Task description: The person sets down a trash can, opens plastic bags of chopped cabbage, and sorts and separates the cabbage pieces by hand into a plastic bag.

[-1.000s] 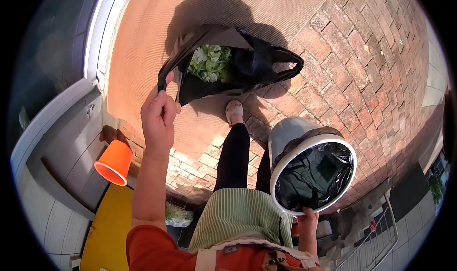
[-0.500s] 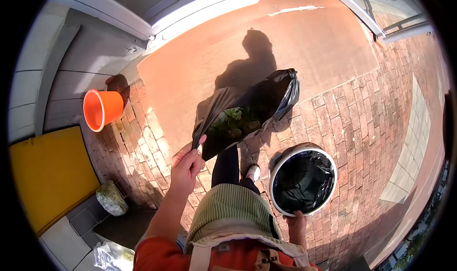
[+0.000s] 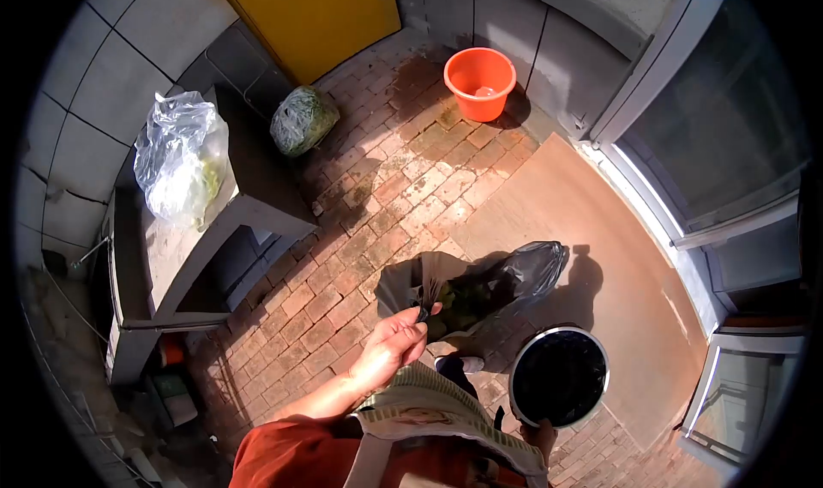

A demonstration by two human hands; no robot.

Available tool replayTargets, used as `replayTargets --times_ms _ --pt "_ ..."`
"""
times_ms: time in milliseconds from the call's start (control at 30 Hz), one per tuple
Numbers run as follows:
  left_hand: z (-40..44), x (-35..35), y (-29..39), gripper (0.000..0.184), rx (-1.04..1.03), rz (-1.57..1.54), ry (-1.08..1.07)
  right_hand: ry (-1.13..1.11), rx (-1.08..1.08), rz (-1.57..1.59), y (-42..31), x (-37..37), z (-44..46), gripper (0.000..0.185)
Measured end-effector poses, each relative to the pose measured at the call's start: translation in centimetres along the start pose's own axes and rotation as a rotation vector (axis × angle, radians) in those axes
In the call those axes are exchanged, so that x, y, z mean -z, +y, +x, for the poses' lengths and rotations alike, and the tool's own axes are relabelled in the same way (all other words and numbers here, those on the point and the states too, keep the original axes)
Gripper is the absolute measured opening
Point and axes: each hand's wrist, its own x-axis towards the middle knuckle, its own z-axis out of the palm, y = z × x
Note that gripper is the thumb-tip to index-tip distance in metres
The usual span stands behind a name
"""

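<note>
My left hand [image 3: 394, 347] pinches the gathered edge of a black plastic bag [image 3: 536, 269], which hangs low over the ground in front of me. Dim greenish contents show inside the bag's dark opening. At my right side, my right hand [image 3: 538, 435] grips the near rim of a round bin [image 3: 607, 377] with a pale rim and a black liner. The bin's inside is too dark to make out.
An orange bucket [image 3: 480, 83] stands by the wall. A clear plastic bag [image 3: 180, 158] lies on a stone ledge [image 3: 266, 209], with a wrapped green bundle [image 3: 304, 121] beyond it. A yellow panel [image 3: 309, 12] is at the top; a glass door [image 3: 711, 111] is at right.
The view has swung left, bringing the ledge and clear bag fully into sight. My left hand still holds the black bag and my right hand still holds the bin.
</note>
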Motion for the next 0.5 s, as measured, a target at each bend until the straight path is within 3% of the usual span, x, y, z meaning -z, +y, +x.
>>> replayTargets --times_ms 133,167,233,367,400,467,500 --pt "-5.3 12.8 4.4 0.037 -0.051 -0.087 0.235 -0.080 0.111 -0.190 -0.4 -13.5 -4.4 0.026" --pt "-6.4 15.6 5.4 0.036 -0.071 -0.135 0.301 -0.199 0.217 -0.336 0.2 -16.5 -4.6 0.028" --pt "-9.3 21.5 6.3 0.035 -0.101 -0.209 0.395 -0.309 0.147 -0.408 -0.2 -23.3 -8.9 0.029" --pt "-14.1 30.9 7.9 0.029 -0.214 -0.334 0.655 -0.411 0.267 -0.597 2.0 -35.1 -13.3 0.027" --pt "-15.5 33.1 8.0 0.028 -0.248 -0.358 0.733 -0.577 0.475 -0.717 2.9 -37.2 -12.1 0.028" --pt "-18.8 37.2 8.0 0.026 -0.349 -0.426 0.928 -0.797 0.681 -0.847 3.9 -43.0 -14.5 0.030" --pt "-20.9 38.5 8.2 0.027 -0.390 -0.452 1.007 -0.879 0.472 -0.900 3.5 -47.0 -18.6 0.040"
